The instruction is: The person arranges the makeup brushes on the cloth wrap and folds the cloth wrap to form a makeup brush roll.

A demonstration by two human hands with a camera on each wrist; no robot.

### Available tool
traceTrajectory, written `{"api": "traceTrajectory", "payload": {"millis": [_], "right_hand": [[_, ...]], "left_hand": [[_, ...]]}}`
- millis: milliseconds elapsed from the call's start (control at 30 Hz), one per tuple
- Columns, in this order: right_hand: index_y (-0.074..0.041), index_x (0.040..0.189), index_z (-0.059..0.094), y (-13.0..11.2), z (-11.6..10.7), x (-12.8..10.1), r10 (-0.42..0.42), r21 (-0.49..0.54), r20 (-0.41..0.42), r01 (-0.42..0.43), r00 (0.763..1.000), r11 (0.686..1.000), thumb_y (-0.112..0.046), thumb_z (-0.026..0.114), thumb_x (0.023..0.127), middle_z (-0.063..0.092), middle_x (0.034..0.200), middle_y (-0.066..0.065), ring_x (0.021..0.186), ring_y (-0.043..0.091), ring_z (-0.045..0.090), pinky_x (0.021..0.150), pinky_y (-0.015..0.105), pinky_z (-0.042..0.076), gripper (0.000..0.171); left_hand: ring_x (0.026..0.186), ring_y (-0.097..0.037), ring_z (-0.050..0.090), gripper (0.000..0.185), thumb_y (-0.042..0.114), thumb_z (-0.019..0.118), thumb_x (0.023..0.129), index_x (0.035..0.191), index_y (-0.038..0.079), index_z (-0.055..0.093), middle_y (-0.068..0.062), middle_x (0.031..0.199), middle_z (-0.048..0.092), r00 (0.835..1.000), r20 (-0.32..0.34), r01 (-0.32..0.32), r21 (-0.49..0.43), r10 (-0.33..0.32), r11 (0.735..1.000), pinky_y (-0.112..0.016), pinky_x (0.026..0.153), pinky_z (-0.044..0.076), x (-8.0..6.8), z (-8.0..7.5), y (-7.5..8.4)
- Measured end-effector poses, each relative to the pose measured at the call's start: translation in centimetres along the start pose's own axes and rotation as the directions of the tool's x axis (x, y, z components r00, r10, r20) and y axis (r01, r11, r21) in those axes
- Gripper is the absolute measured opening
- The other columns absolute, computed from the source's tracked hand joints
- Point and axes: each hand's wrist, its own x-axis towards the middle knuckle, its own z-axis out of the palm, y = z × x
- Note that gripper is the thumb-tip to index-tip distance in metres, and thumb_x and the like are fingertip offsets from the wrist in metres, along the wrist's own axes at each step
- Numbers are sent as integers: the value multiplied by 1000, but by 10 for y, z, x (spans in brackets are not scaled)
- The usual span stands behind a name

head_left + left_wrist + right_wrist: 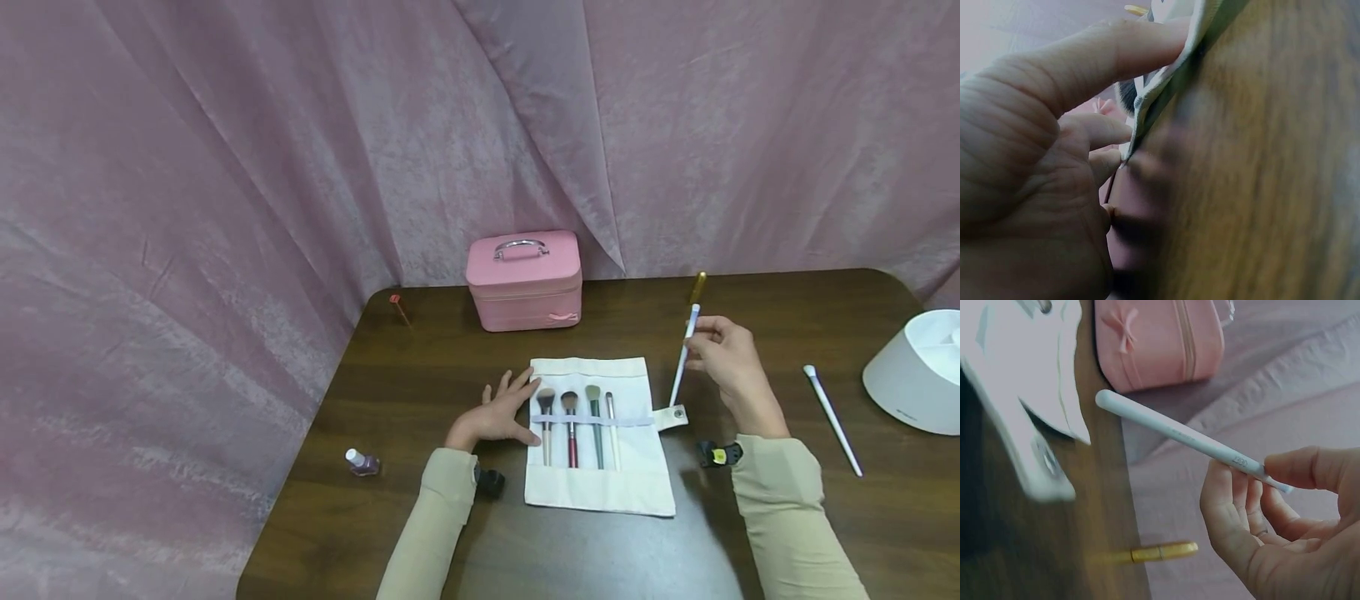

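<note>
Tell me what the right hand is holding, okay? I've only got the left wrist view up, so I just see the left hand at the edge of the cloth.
Observer: The right hand pinches a slim white tool near one end.
Operator: Got it. And how many brushes are in that cloth pouch?
Observer: Four brushes, side by side under a pale band across the white pouch.
Operator: Is there another white tool like that one around?
Observer: Yes, a second white tool lies on the table, to the right of the right hand.
</note>
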Motion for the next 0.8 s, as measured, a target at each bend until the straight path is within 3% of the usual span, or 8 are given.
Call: {"api": "traceTrajectory", "payload": {"millis": [267, 433, 800], "right_hand": [[15, 133, 42, 2, 23, -2, 12, 30, -23, -12, 1000, 999, -5, 44, 104, 52, 110, 17, 85, 9, 58, 75, 22, 56, 35], [14, 133, 43, 6, 35, -5, 17, 61, -36, -15, 999, 998, -3, 45, 104, 53, 108, 17, 84, 9, 59, 74, 19, 55, 34], [16, 131, 43, 14, 52, -6, -1, 63, 31, -1, 1000, 998, 2, 49, 102, 52, 107, 18, 93, 21, 59, 77, 21, 56, 33]], "left_hand": [[153, -29, -16, 101, 30, 82, 85, 164, 20, 19, 3, 170, -3, 1000, 0, 12, -29, -12, 1000, -60, 117, -10, -1, 0, 1], [153, -30, -15, 99, 32, 80, 87, 164, 20, 18, 2, 170, -4, 1000, 4, 7, -21, -7, 1000, -60, 117, -9, -2, 1, 0], [153, -29, -16, 96, 34, 76, 89, 164, 20, 18, 3, 170, -3, 1000, 1, 1, -35, -1, 999, -59, 117, -11, -2, -1, 1]]}}
